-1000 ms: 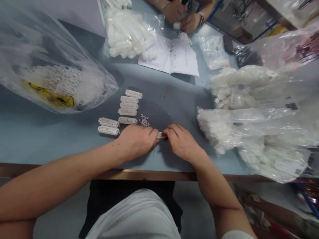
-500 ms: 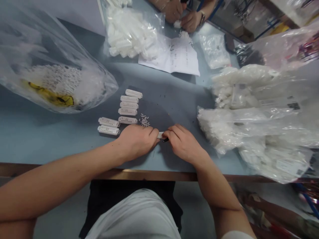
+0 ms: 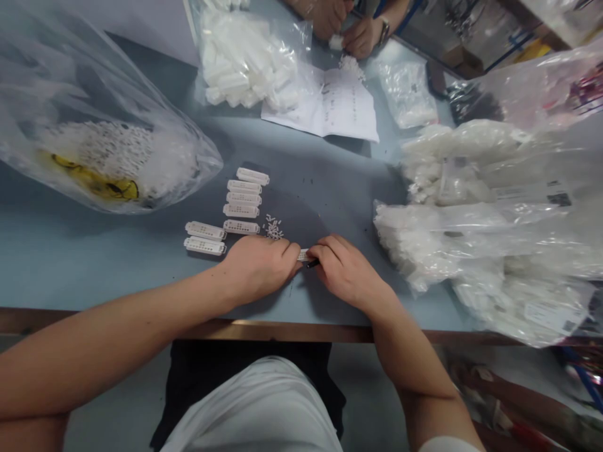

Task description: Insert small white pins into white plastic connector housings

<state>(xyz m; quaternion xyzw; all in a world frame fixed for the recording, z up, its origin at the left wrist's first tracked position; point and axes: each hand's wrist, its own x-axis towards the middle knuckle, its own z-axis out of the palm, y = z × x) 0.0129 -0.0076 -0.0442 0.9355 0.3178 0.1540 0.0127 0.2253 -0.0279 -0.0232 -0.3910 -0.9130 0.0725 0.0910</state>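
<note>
Near the table's front edge, my left hand [image 3: 264, 267] is closed around a small white slotted plastic housing [image 3: 303, 255], most of it hidden by the fingers. My right hand [image 3: 346, 267] pinches the other end of that housing from the right. A short black stick-like piece [image 3: 312, 263] pokes out under my right fingertips; its kind cannot be made out. Just beyond my left hand lies a small heap of tiny white pieces [image 3: 272, 227]. Several similar white housings [image 3: 241, 210] lie in a column behind it, and two more, one of them a white housing [image 3: 205, 245], lie further left.
A large clear bag [image 3: 117, 150] of small white parts fills the left. Plastic bags [image 3: 452, 245] crowd the right side. Further back are a bag of white pieces [image 3: 245, 63], a printed sheet [image 3: 334, 103], and another person's hands [image 3: 360, 37] over small parts.
My hands and the white housing stay almost in place. The black piece under my right fingers has shifted slightly up and left. Across the table, the other person's hands have moved a little.
</note>
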